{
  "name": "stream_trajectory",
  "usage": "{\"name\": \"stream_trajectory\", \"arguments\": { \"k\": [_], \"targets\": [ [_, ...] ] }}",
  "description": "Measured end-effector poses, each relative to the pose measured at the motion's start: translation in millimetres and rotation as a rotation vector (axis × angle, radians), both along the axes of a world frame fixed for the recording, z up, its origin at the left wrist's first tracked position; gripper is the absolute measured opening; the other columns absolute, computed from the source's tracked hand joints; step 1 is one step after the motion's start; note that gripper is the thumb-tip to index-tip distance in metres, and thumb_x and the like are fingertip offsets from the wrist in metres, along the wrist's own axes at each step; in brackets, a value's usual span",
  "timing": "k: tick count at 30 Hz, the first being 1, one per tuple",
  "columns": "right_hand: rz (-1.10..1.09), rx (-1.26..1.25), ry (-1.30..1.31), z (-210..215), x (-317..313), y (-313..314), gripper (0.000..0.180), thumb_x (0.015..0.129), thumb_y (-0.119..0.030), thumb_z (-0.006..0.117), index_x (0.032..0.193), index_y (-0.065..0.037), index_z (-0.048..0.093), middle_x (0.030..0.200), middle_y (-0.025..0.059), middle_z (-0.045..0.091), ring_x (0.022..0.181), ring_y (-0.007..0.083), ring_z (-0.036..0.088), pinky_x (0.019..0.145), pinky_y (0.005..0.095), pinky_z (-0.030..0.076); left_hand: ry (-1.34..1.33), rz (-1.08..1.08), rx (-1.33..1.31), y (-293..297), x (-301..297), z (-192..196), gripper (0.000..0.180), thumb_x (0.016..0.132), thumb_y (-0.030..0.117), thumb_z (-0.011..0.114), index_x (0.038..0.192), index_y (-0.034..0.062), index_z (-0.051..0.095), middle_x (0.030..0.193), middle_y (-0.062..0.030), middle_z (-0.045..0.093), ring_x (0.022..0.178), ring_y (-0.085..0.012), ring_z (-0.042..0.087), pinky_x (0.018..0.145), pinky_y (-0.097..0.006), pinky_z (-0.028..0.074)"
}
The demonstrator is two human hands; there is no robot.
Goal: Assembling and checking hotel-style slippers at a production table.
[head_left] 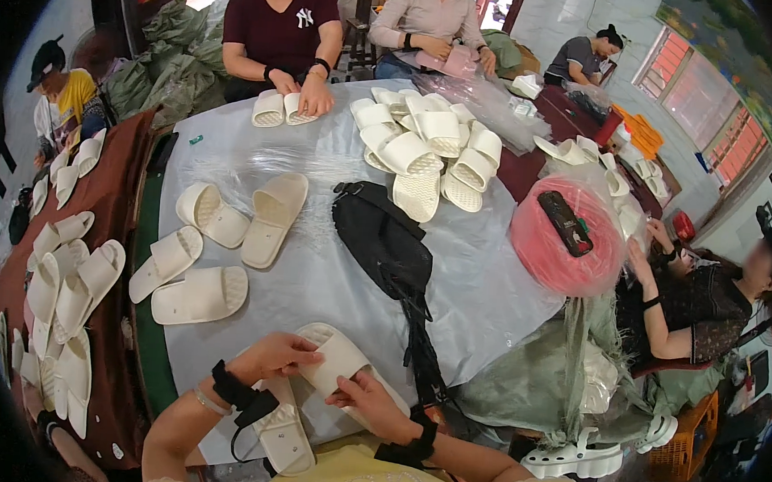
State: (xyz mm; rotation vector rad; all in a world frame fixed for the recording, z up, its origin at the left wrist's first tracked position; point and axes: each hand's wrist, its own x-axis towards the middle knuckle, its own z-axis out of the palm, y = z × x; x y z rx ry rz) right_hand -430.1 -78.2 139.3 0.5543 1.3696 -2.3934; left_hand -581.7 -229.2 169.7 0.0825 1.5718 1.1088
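This looks like a workshop, with white slippers (434,132) heaped on a sheet-covered table (492,266) at upper middle, more along the brown table (123,191) at left, people (280,28) working across the top, and bulky sacks (180,52) at upper left.

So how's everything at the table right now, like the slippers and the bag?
Held slipper: gripped by left hand and right hand
Slipper beside it: lying, partly hidden
Four slippers left of the bag: lying loose
Slipper pile: heaped
Black bag: lying down, straps trailing
Pink plastic: bundled, dark pouch on top
Table sheet: spread out, wrinkled
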Motion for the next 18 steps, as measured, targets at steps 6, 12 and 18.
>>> {"name": "stream_trajectory", "arguments": {
  "k": [6,12,18],
  "targets": [
    [-0.060,-0.073,0.030,10,-2,-7,0.030,0.093,-0.021,0.047,0.109,0.005,0.046,0.097,0.0106,0.057,0.085,0.0163,0.062,0.073,0.0237,0.048,0.048,0.207,0.130,-7,2,7,0.026,0.080,0.020,0.068,0.095,-0.0005,0.063,0.062,0.0024,0.053,0.044,-0.0034,0.037,0.038,-0.019,0.025],
    [0.018,-0.049,-0.028,4,-2,-10,0.030,0.094,-0.023,0.045,0.108,0.003,0.049,0.092,0.0080,0.059,0.083,0.0147,0.061,0.072,0.0240,0.049,0.526,0.413,0.019,-14,3,14,0.021,0.078,0.016,0.068,0.092,0.0005,0.065,0.073,-0.0029,0.064,0.045,-0.0046,0.043,0.040,-0.019,0.032],
    [0.731,0.535,0.140,53,-27,32,0.023,0.090,-0.024,0.053,0.096,-0.003,0.059,0.092,0.0038,0.061,0.081,0.0095,0.057,0.071,0.0235,0.046,0.718,0.488,0.154,-22,22,6,0.019,0.080,0.016,0.067,0.090,0.0002,0.064,0.074,0.0003,0.062,0.057,-0.0017,0.044,0.048,-0.019,0.034]
  ]
}}
